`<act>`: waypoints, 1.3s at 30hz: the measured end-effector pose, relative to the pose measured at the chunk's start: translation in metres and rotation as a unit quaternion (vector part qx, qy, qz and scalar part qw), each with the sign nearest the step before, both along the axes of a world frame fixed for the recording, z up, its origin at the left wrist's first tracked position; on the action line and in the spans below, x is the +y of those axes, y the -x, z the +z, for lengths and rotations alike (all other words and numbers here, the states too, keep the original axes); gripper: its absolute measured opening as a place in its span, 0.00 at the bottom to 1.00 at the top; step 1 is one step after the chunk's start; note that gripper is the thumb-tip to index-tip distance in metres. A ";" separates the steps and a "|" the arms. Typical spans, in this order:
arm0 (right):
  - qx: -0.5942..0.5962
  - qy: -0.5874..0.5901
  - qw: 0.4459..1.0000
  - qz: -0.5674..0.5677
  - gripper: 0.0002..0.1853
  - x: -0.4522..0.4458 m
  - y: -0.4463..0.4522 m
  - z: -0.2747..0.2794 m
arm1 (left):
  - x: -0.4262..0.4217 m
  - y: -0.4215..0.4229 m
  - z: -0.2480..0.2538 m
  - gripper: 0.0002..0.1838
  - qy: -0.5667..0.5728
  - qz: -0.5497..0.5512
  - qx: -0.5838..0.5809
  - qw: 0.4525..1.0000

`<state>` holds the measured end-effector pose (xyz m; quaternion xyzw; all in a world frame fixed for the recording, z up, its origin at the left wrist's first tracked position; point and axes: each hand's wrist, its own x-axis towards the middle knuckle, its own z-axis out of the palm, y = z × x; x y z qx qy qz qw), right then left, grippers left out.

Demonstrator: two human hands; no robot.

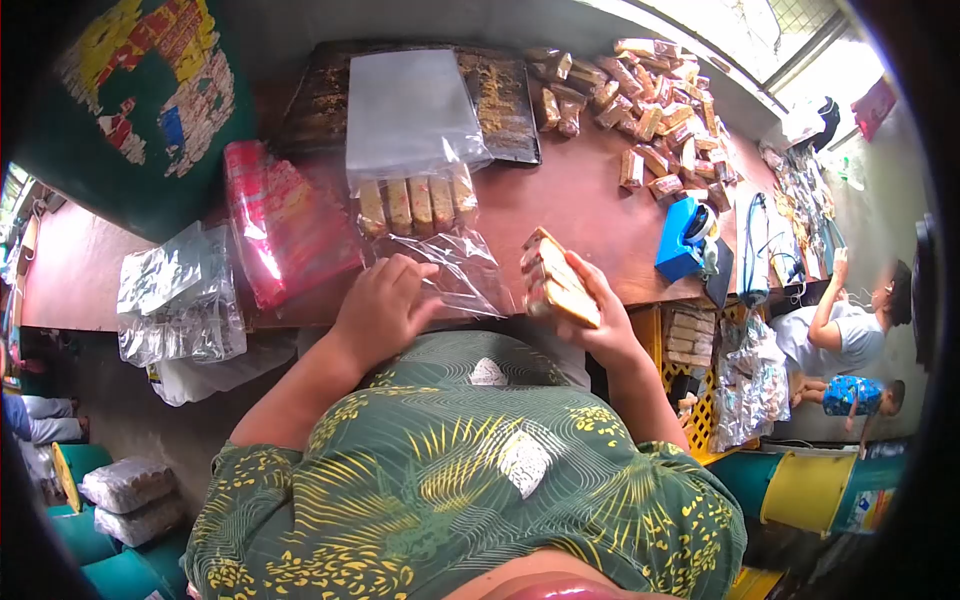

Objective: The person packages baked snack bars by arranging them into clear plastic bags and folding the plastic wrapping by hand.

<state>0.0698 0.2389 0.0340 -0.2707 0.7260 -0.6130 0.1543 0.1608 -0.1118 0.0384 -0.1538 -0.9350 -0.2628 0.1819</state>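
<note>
A clear plastic bag (455, 270) lies on the reddish table in front of me, with a row of several cake slices (420, 205) inside its far part. My left hand (388, 298) is at the bag's near, open end, its fingers curled on the film. To the right, my right hand (605, 318) grips a small stack of cake bars (558, 280), brown on the outside and pale yellow inside, held just above the table edge. A pile of flat clear bags (410, 110) sits beyond the filled one, partly over a dark, crumb-covered tray (510, 110).
Many wrapped bars (660, 110) are heaped at the back right, near a blue tape dispenser (682, 240). Red plastic packaging (285, 220) and loose clear bags (180, 295) lie left. A green drum (150, 110) stands back left; a yellow crate (650, 345) is right. Other people are far right.
</note>
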 end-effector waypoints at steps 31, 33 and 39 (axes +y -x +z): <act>-0.162 -0.009 0.952 0.261 0.65 -0.044 -0.054 0.069 | -0.001 -0.026 0.011 0.07 -0.320 0.050 -0.139 0.936; -0.116 -0.027 0.967 0.224 0.65 -0.059 -0.057 0.073 | -0.001 -0.026 0.012 0.07 -0.336 0.042 -0.150 0.929; 0.061 -0.071 0.990 0.104 0.53 -0.100 -0.048 0.043 | 0.001 -0.022 0.003 0.07 -0.406 0.022 -0.147 0.902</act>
